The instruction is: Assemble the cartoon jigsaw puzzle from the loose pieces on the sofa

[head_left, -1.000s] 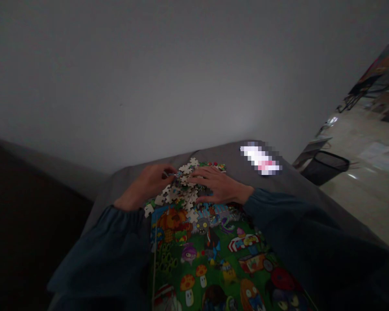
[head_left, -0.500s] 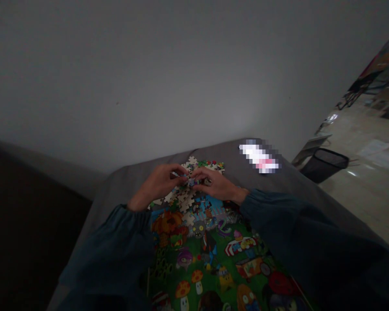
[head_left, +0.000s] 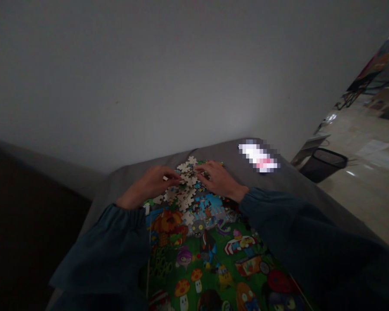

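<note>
A heap of loose jigsaw puzzle pieces (head_left: 187, 202), many showing pale backs, lies on the far part of a colourful cartoon puzzle picture (head_left: 210, 259). My left hand (head_left: 152, 185) is at the heap's left side, thumb and fingers closed around what looks like a puzzle piece (head_left: 165, 178), mostly hidden by the fingers. From the right, my right hand (head_left: 221, 179) reaches over the heap with thumb and forefinger bent close together. Whatever lies between those fingertips is too small to make out. A narrow gap over the pieces separates both hands.
The puzzle lies on a grey cloth-covered table (head_left: 116, 183) against a pale wall (head_left: 181, 77). A phone with a lit, blurred screen (head_left: 259, 156) rests at the far right. Beyond the table's right edge stands a dark mesh basket (head_left: 324, 164) near the tiled floor.
My hands were close together over the heap and have moved apart. The left hand has shifted left; the right has moved slightly up and right. More of the pale pieces between them now shows.
</note>
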Demonstrator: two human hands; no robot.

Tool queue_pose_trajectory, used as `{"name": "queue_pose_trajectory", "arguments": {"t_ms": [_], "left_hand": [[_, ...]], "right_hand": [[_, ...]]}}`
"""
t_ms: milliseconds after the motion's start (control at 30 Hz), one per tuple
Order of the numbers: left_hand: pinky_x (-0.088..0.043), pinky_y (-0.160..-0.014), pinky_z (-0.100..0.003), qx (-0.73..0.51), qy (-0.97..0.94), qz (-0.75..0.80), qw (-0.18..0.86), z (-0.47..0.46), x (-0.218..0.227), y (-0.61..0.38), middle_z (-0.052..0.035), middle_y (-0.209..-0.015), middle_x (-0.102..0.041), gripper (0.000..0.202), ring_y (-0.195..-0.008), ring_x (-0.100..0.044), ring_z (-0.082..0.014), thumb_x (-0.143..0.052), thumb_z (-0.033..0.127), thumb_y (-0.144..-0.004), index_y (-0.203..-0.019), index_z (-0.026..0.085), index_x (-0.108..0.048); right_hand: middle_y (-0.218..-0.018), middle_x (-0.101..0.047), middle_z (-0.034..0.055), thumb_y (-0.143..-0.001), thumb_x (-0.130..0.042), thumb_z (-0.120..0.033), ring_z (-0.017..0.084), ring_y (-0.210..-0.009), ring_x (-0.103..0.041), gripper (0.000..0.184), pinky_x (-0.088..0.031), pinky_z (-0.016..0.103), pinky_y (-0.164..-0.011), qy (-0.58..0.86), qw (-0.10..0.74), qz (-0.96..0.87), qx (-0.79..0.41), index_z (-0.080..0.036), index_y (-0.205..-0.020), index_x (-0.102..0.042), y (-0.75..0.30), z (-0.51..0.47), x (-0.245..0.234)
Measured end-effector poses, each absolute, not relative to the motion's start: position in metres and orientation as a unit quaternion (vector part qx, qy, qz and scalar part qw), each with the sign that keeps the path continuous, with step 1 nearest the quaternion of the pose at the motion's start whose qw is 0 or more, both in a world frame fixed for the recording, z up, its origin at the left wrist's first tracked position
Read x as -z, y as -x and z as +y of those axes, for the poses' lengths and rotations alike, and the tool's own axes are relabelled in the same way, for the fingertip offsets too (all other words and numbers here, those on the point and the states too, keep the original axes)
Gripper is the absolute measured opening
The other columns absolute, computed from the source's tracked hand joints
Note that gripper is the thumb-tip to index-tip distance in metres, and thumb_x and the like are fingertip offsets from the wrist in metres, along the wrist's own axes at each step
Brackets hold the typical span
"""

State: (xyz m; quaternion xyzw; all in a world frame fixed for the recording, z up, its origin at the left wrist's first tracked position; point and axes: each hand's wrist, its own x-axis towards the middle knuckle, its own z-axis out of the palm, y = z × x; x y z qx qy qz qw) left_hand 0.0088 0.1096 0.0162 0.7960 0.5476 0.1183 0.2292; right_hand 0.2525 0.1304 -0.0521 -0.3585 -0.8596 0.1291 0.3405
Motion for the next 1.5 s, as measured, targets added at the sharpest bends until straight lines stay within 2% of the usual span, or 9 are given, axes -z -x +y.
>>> {"name": "queue_pose_trajectory", "arguments": {"t_ms": [133,233,400,633,733,900,1133,1367,1500], "left_hand": [[-0.033,-0.116,-0.047,-0.106,-0.804,0.561,0.169,0.107,-0.011,-0.011,-0.0135,-0.147,-0.053,0.058,-0.137,-0.046,-0.032,-0.063,0.055,-0.084,-0.13,0.02,-0.063],[-0.026,-0.119,-0.054,-0.047,-0.812,0.552,0.185,0.102,0.0,-0.016,-0.0172,-0.165,-0.024,0.102,-0.15,-0.024,-0.0396,-0.078,0.066,-0.065,-0.15,0.022,-0.043],[-0.027,-0.115,-0.064,0.052,-0.812,0.542,0.21,0.098,0.013,-0.017,-0.0158,-0.169,-0.007,0.133,-0.151,-0.013,-0.0474,-0.086,0.067,-0.047,-0.158,0.034,-0.021],[-0.031,-0.118,-0.047,-0.018,-0.835,0.52,0.176,0.112,0.017,-0.007,-0.0164,-0.159,-0.037,0.087,-0.144,-0.037,-0.0343,-0.073,0.044,-0.075,-0.151,0.019,-0.04],[-0.039,-0.112,-0.045,-0.057,-0.838,0.519,0.158,0.116,0.022,-0.004,-0.0131,-0.146,-0.052,0.073,-0.132,-0.051,-0.0307,-0.068,0.038,-0.079,-0.146,0.02,-0.046],[-0.046,-0.103,-0.045,-0.11,-0.826,0.535,0.138,0.119,0.023,-0.001,-0.0093,-0.135,-0.063,0.061,-0.121,-0.06,-0.0304,-0.063,0.026,-0.079,-0.14,0.024,-0.054],[-0.052,-0.083,-0.035,-0.163,-0.794,0.569,0.138,0.117,-0.004,0.009,-0.0044,-0.116,-0.074,0.04,-0.097,-0.068,-0.0252,-0.054,0.042,-0.089,-0.123,0.026,-0.067],[-0.051,-0.074,-0.033,-0.136,-0.789,0.583,0.136,0.117,-0.012,0.027,-0.0053,-0.096,-0.075,0.038,-0.083,-0.067,-0.0227,-0.052,0.048,-0.087,-0.107,0.022,-0.07],[-0.053,-0.08,-0.034,-0.112,-0.795,0.579,0.145,0.121,-0.004,0.03,-0.0063,-0.102,-0.076,0.039,-0.092,-0.069,-0.024,-0.054,0.05,-0.086,-0.111,0.023,-0.069]], "right_hand": [[-0.144,-0.053,0.0136,-0.091,-0.058,-0.061,0.036,-0.135,-0.041,0.065,-0.033,0.06,-0.112,0.376,0.257,-0.886,-0.08,-0.021,-0.143,-0.05,-0.255,0.126,0.052],[-0.161,-0.031,0.0158,-0.075,-0.055,-0.085,0.049,-0.146,-0.021,0.103,-0.02,0.073,-0.112,0.392,0.174,-0.899,-0.086,-0.025,-0.156,-0.033,-0.256,0.123,0.055],[-0.163,-0.025,0.0184,-0.068,-0.051,-0.093,0.053,-0.147,-0.016,0.115,-0.017,0.074,-0.113,0.427,0.131,-0.891,-0.086,-0.025,-0.158,-0.028,-0.265,0.132,0.056],[-0.153,-0.044,0.0187,-0.085,-0.064,-0.06,0.043,-0.137,-0.04,0.081,-0.033,0.064,-0.109,0.426,0.152,-0.891,-0.048,-0.017,-0.151,-0.043,-0.272,0.142,0.056],[-0.143,-0.055,0.0161,-0.088,-0.063,-0.037,0.037,-0.127,-0.052,0.059,-0.04,0.058,-0.105,0.408,0.192,-0.892,-0.037,-0.015,-0.142,-0.053,-0.271,0.143,0.057],[-0.134,-0.063,0.0133,-0.091,-0.058,-0.024,0.029,-0.123,-0.057,0.041,-0.042,0.048,-0.107,0.401,0.242,-0.883,-0.044,-0.015,-0.131,-0.06,-0.27,0.146,0.06],[-0.12,-0.068,0.0098,-0.103,-0.04,-0.022,0.021,-0.112,-0.061,0.03,-0.047,0.038,-0.103,0.393,0.321,-0.86,-0.049,-0.017,-0.123,-0.061,-0.27,0.15,0.056],[-0.118,-0.069,0.0107,-0.102,-0.042,-0.023,0.025,-0.112,-0.059,0.03,-0.044,0.043,-0.103,0.44,0.312,-0.841,-0.042,-0.015,-0.121,-0.063,-0.273,0.153,0.06],[-0.118,-0.068,0.0124,-0.101,-0.044,-0.028,0.028,-0.115,-0.057,0.03,-0.042,0.048,-0.103,0.48,0.286,-0.828,-0.041,-0.016,-0.116,-0.066,-0.274,0.152,0.06]]}}
